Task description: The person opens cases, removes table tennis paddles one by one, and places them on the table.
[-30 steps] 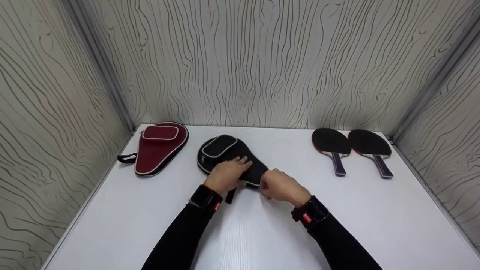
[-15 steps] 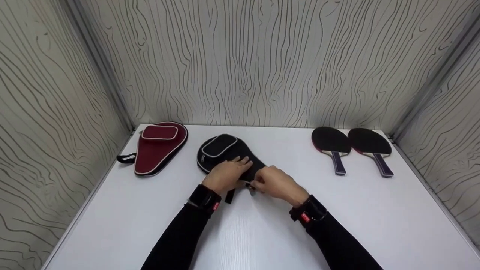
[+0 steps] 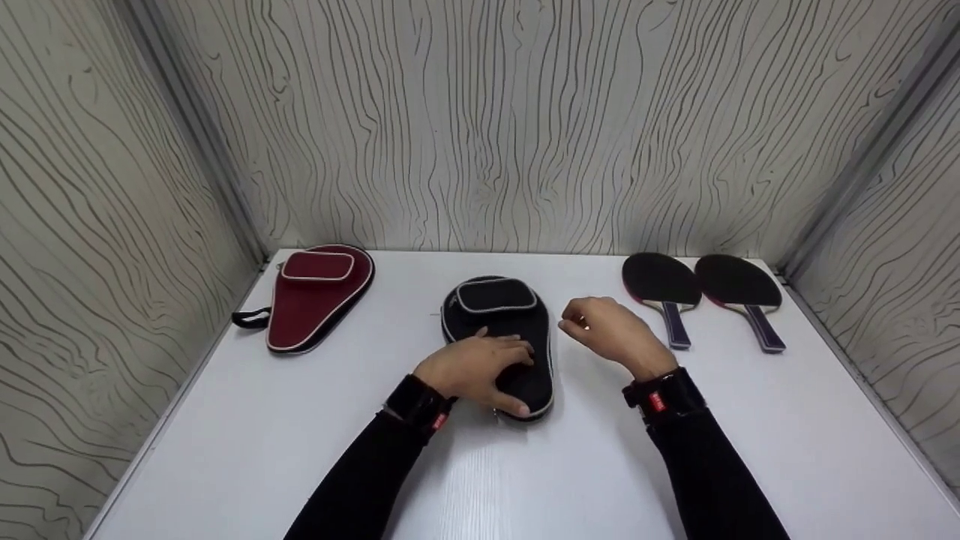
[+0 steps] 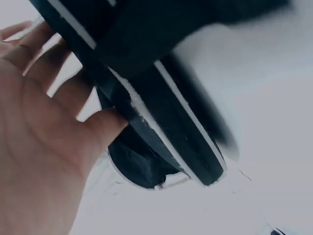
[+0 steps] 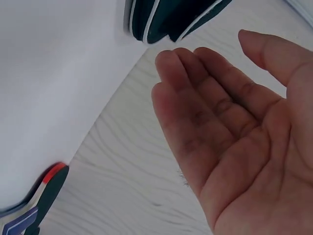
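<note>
A black table tennis paddle case (image 3: 499, 322) with white piping and a small front pocket lies on the white table, its narrow end toward me. My left hand (image 3: 476, 369) rests across its lower part with fingers spread, the thumb near the narrow end. In the left wrist view the thumb meets the piped edge of the case (image 4: 171, 127), partly blurred. My right hand (image 3: 611, 330) is apart from the case, to its right, with fingers loosely bent. The right wrist view shows its palm (image 5: 254, 161) bare.
A red paddle case (image 3: 307, 311) with a black strap (image 3: 251, 318) lies at the back left. Two table tennis paddles with black faces, the left paddle (image 3: 660, 277) and the right paddle (image 3: 739, 281), lie side by side at the back right. Wood-patterned panels (image 3: 480, 135) enclose the table.
The black case has turned so its narrow end points toward me and has shifted right. My right hand has left its edge, moving up and right. The left hand has moved slightly right with it.
</note>
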{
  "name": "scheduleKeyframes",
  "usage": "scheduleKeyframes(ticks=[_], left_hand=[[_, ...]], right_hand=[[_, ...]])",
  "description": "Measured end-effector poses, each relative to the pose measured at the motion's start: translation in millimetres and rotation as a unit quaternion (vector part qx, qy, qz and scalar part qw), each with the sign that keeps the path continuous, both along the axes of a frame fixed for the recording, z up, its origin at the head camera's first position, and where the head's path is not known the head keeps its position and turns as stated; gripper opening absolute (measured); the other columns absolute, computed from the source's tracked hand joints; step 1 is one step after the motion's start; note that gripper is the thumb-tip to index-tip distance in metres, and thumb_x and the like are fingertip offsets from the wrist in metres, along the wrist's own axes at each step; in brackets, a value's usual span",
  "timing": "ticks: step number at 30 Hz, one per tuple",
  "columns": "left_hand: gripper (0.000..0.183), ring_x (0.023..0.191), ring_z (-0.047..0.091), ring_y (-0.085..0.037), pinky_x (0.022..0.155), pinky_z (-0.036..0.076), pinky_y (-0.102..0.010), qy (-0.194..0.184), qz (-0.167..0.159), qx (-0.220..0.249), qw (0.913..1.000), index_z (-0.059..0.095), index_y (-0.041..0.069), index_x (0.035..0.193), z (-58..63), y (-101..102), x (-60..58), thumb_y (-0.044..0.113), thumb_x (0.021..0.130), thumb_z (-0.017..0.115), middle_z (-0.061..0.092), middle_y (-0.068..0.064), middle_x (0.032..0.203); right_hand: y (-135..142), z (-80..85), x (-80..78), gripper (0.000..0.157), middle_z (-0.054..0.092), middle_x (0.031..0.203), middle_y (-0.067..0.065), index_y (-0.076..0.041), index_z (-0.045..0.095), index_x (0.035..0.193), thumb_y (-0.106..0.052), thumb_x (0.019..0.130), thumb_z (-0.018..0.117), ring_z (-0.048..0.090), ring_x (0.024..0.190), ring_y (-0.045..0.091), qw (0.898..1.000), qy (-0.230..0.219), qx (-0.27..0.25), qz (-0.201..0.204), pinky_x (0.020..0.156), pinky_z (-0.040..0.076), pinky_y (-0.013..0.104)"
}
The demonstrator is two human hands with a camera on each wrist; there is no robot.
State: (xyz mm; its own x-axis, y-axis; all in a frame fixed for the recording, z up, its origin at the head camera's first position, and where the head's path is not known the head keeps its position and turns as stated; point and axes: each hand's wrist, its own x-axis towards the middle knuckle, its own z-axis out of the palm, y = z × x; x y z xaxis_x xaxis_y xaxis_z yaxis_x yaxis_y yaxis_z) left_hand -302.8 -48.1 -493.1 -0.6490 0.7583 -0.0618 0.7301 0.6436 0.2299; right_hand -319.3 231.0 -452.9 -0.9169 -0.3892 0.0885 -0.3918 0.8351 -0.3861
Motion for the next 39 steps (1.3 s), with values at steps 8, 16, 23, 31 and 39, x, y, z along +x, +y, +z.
scheduleKeyframes(ticks=[8,16,23,31,39], left_hand=[[0.064,0.136,0.067,-0.008,0.138,0.049,-0.065,0.055,-0.043,-0.039,0.9968,0.070,0.025,0.107,0.4,26,27.9,0.084,0.090,0.087,0.068,0.011,0.135],[0.053,0.117,0.067,-0.010,0.108,0.064,-0.031,0.116,-0.025,-0.076,0.9901,0.069,0.024,0.113,6.4,30,36.7,0.064,0.088,0.095,0.065,0.007,0.133],[0.063,0.106,0.076,-0.015,0.089,0.069,-0.032,0.180,0.012,-0.054,0.9821,0.065,0.019,0.137,12.4,16,30.9,0.046,0.088,0.094,0.071,0.002,0.129],[0.044,0.096,0.078,-0.014,0.081,0.068,-0.030,0.320,0.035,-0.015,0.9467,0.071,0.018,0.127,3.1,23,23.1,0.036,0.092,0.091,0.076,0.004,0.113],[0.031,0.104,0.082,-0.015,0.090,0.070,-0.030,0.406,0.091,0.032,0.9088,0.077,0.020,0.121,8.6,23,18.3,0.027,0.094,0.090,0.079,0.005,0.116]], right_hand=[[19,-18.4,-11.1,0.028,0.088,0.122,0.020,0.002,0.084,0.128,-0.005,0.107,0.067,0.084,0.116,0.038,0.998,-0.004,0.059,0.011,0.104,0.067,0.060],[20,-21.4,-13.7,0.028,0.088,0.124,0.020,0.001,0.085,0.127,-0.004,0.105,0.068,0.083,0.120,0.040,0.998,-0.009,0.063,0.020,0.107,0.066,0.061],[13,-21.9,-13.3,0.028,0.089,0.126,0.016,-0.001,0.087,0.126,-0.005,0.106,0.068,0.084,0.124,0.040,0.998,-0.008,0.050,0.048,0.110,0.066,0.061],[2,-22.5,-11.0,0.033,0.091,0.119,0.008,-0.008,0.092,0.118,0.000,0.105,0.063,0.086,0.118,0.032,0.995,0.007,0.007,0.097,0.105,0.068,0.058],[-13,-25.0,-5.2,0.037,0.092,0.112,-0.001,-0.013,0.094,0.114,0.001,0.102,0.062,0.082,0.097,0.014,0.987,0.019,0.018,0.157,0.088,0.068,0.042]])
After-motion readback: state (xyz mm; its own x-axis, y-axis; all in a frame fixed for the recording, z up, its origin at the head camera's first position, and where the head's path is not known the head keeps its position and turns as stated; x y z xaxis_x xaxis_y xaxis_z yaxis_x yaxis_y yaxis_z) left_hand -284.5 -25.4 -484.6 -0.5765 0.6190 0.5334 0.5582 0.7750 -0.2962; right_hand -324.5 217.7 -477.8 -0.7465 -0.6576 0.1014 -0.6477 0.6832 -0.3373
